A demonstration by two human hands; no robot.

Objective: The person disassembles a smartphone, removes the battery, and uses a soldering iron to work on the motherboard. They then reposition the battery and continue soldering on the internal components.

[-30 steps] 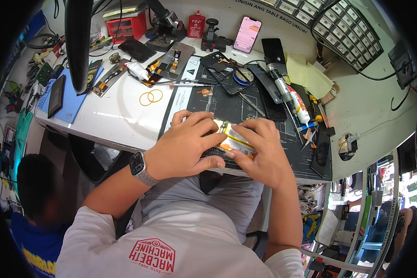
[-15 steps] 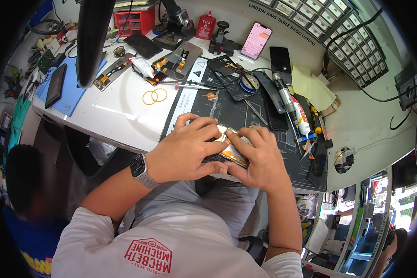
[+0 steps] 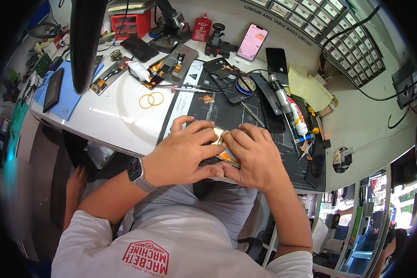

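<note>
My left hand [image 3: 183, 153] and right hand [image 3: 257, 160] clasp the opened device [image 3: 229, 157] by the worktop's [image 3: 116, 123] front edge, now hiding more of it

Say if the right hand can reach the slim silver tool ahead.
Probably yes: the slim silver tool lies just beyond the right hand, nothing visible between, though that hand is on the opened device.

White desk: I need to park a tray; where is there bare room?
The widest bare patch on the white desk lies between the blue mat and the yellow rubber bands, reaching the front edge. The black mat has a smaller one just beyond the left hand. It is crowded at the back and around the spool and white-red tube.
</note>
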